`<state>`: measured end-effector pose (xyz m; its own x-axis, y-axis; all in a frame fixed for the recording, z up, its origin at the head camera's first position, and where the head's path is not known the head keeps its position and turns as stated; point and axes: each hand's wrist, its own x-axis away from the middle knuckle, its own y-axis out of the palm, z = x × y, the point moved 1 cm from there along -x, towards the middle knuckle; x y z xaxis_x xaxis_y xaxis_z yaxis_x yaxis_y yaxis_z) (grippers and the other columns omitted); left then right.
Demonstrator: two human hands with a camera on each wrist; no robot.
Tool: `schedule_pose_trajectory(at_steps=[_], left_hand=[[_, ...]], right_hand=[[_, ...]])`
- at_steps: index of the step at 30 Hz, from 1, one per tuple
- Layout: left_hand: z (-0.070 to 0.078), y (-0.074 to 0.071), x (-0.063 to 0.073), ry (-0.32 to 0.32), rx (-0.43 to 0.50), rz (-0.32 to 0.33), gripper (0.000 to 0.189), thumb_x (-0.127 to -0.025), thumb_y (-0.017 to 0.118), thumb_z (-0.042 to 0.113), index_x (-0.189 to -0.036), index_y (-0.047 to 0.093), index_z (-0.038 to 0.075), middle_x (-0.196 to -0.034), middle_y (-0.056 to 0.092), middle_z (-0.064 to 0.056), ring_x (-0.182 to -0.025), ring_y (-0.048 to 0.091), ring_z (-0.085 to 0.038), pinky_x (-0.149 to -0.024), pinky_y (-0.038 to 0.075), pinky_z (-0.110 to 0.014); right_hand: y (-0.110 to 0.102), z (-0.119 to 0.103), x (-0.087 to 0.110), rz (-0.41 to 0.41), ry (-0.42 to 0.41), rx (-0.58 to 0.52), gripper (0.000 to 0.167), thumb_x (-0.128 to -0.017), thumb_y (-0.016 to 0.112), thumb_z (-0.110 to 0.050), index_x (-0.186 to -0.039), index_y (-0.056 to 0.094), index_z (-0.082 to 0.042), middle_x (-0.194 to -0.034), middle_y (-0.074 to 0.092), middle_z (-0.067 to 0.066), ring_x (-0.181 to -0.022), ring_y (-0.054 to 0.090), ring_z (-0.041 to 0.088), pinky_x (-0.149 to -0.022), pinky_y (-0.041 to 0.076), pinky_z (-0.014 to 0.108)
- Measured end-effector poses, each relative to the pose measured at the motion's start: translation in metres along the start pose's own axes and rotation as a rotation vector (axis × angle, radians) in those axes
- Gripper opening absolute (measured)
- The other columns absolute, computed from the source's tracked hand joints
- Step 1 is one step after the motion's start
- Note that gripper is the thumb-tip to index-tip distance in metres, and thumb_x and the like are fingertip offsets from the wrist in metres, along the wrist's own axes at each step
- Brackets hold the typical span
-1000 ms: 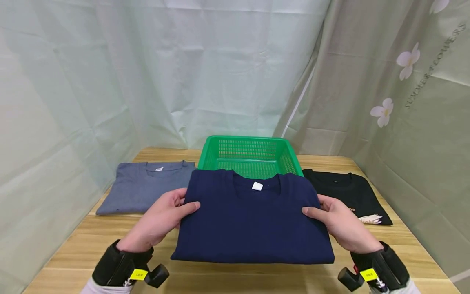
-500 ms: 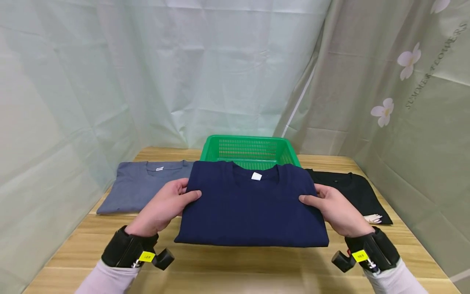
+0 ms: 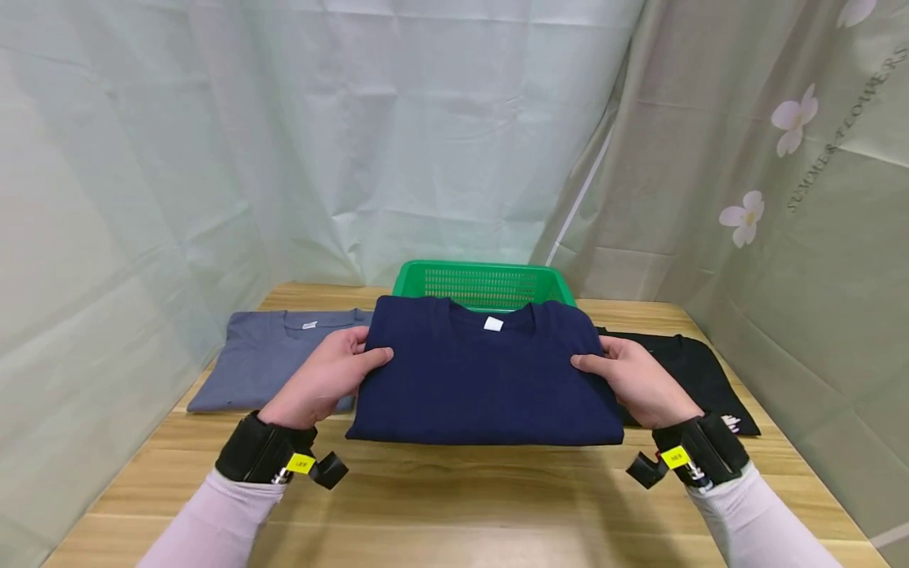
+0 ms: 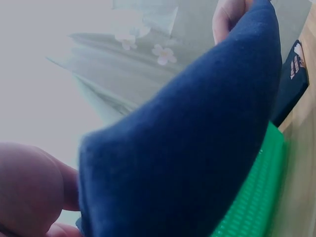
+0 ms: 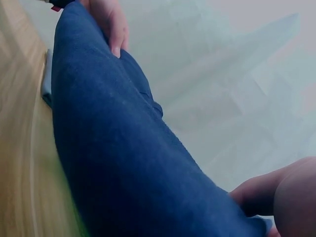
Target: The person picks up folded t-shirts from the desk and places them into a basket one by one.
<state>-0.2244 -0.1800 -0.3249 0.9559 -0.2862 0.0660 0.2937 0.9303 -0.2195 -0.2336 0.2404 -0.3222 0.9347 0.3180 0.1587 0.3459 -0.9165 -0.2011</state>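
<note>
A folded navy T-shirt [image 3: 486,379] with a white neck label hangs in the air between both hands, its collar side away from me. My left hand [image 3: 330,375] pinches its left edge, thumb on top and fingers beneath. At the opposite edge my right hand [image 3: 639,377] grips it the same way. Beyond the shirt, and partly covered by it in the head view, stands a green plastic basket [image 3: 490,272]. In the left wrist view the shirt [image 4: 182,133] spans across the green basket [image 4: 256,187]; in the right wrist view its underside [image 5: 108,123] fills the middle.
A folded grey-blue T-shirt [image 3: 248,363] lies on the wooden table [image 3: 454,505] at the left. To the right lies a folded black T-shirt [image 3: 699,379] with a light print. Pale curtains [image 3: 426,142] close off the back and both sides.
Both hands have carried the navy T-shirt forward, away from me and toward the basket, covering more of it. The grey-blue and black T-shirts have stayed put.
</note>
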Motion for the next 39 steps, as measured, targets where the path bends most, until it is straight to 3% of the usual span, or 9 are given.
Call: schedule_pose_trajectory(at_steps=[10, 14, 18, 21, 27, 31, 35, 39], left_hand=[[0.006, -0.003, -0.027, -0.021, -0.071, 0.063, 0.051, -0.114, 0.057, 0.019, -0.160, 0.049, -0.002, -0.134, 0.075, -0.021, -0.094, 0.078, -0.010, -0.083, 0.065, -0.028], [0.010, -0.004, -0.037, -0.027, -0.109, 0.089, 0.050, -0.114, 0.057, 0.021, -0.159, 0.051, 0.000, -0.124, 0.078, -0.015, -0.088, 0.074, -0.010, -0.077, 0.060, -0.026], [0.011, -0.006, -0.047, -0.045, -0.132, 0.113, 0.046, -0.113, 0.058, 0.021, -0.154, 0.055, 0.001, -0.101, 0.076, -0.004, -0.075, 0.066, -0.011, -0.066, 0.051, -0.027], [0.009, -0.008, -0.056, -0.049, -0.122, 0.117, 0.044, -0.113, 0.058, 0.020, -0.152, 0.057, 0.000, -0.097, 0.075, -0.001, -0.074, 0.067, -0.010, -0.065, 0.053, -0.027], [0.009, -0.015, -0.072, -0.052, -0.106, 0.132, 0.050, -0.113, 0.056, 0.021, -0.159, 0.052, 0.001, -0.127, 0.076, -0.017, -0.087, 0.074, -0.009, -0.077, 0.062, -0.026], [0.011, -0.017, -0.083, -0.075, -0.123, 0.156, 0.054, -0.113, 0.055, 0.022, -0.162, 0.049, 0.002, -0.146, 0.069, -0.023, -0.103, 0.075, -0.016, -0.085, 0.063, -0.028], [0.012, -0.020, -0.095, -0.090, -0.147, 0.176, 0.054, -0.113, 0.054, 0.023, -0.163, 0.049, 0.001, -0.152, 0.064, -0.023, -0.123, 0.071, -0.030, -0.100, 0.062, -0.037], [0.013, -0.022, -0.106, -0.094, -0.150, 0.188, 0.055, -0.113, 0.054, 0.023, -0.163, 0.047, 0.000, -0.155, 0.062, -0.024, -0.133, 0.066, -0.036, -0.111, 0.058, -0.046]], right_hand=[[-0.005, -0.007, -0.023, 0.068, 0.039, 0.045, 0.057, -0.112, 0.063, -0.026, -0.157, 0.050, 0.005, -0.117, 0.075, 0.000, -0.095, 0.076, 0.013, -0.082, 0.065, 0.030], [-0.008, -0.010, -0.034, 0.087, 0.047, 0.049, 0.056, -0.112, 0.062, -0.027, -0.156, 0.050, 0.005, -0.116, 0.073, -0.001, -0.093, 0.075, 0.012, -0.082, 0.064, 0.029], [-0.011, -0.009, -0.045, 0.107, 0.044, 0.045, 0.050, -0.112, 0.063, -0.026, -0.149, 0.054, 0.006, -0.107, 0.073, -0.004, -0.088, 0.074, 0.011, -0.078, 0.063, 0.027], [-0.011, -0.009, -0.052, 0.105, 0.041, 0.031, 0.052, -0.112, 0.063, -0.025, -0.153, 0.052, 0.006, -0.107, 0.073, -0.005, -0.089, 0.074, 0.010, -0.079, 0.063, 0.027], [-0.012, -0.013, -0.070, 0.107, 0.033, 0.032, 0.054, -0.112, 0.061, -0.023, -0.157, 0.049, 0.005, -0.112, 0.071, -0.005, -0.092, 0.073, 0.009, -0.081, 0.062, 0.026], [-0.014, -0.016, -0.083, 0.117, 0.031, 0.079, 0.053, -0.112, 0.061, -0.022, -0.155, 0.050, 0.007, -0.114, 0.069, -0.002, -0.091, 0.071, 0.008, -0.081, 0.061, 0.024], [-0.016, -0.019, -0.094, 0.122, 0.028, 0.103, 0.056, -0.112, 0.061, -0.021, -0.157, 0.048, 0.008, -0.128, 0.066, 0.007, -0.095, 0.070, 0.007, -0.084, 0.061, 0.021], [-0.017, -0.021, -0.102, 0.128, 0.031, 0.116, 0.058, -0.113, 0.059, -0.022, -0.160, 0.045, 0.008, -0.147, 0.060, 0.019, -0.100, 0.069, 0.008, -0.085, 0.060, 0.020]])
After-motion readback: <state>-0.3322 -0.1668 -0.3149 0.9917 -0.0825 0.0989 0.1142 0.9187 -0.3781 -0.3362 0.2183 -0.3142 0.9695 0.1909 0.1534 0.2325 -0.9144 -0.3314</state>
